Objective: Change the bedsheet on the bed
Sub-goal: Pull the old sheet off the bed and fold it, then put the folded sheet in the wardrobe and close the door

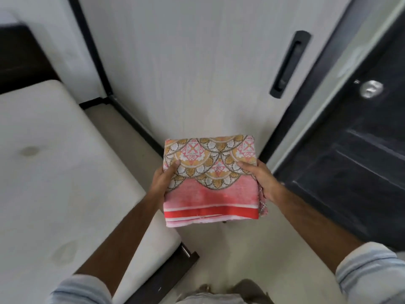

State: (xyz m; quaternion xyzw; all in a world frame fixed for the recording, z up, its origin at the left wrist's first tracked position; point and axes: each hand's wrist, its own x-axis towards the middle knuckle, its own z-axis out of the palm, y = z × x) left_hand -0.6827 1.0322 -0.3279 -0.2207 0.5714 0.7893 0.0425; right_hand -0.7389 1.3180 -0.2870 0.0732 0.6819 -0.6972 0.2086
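So the person is standing in the gap between the bed and a white wardrobe door (197, 62), holding a folded bedsheet (211, 183) out in front at about waist height. It's a pink one with a red striped border along the near edge and a scalloped gold-and-white floral print across the far half.

Both hands are gripping it. The left hand (163, 178) is clamping the left edge, thumb lying on top of the print and the fingers tucked underneath where I can't see them. The right hand (260, 178) is doing the same on the right edge, thumb on top, with some loose layers of fabric bunching out just below it. Neither hand is free.

The bit that matters for what's coming: the bare mattress (54, 161) is lying off to the person's left, already stripped by the look of it, with a couple of faint stains showing. Its long axis is running away from the camera toward the dark headboard (19, 55). So the sheet is sitting to the right of the bed, apart from it and not touching, and the left hand is the nearer one to the mattress edge. My guess is the bundle needs swinging leftward onto the mattress before unfolding.

On the right there's a dark door (350, 161) with a round metal knob (372, 88).
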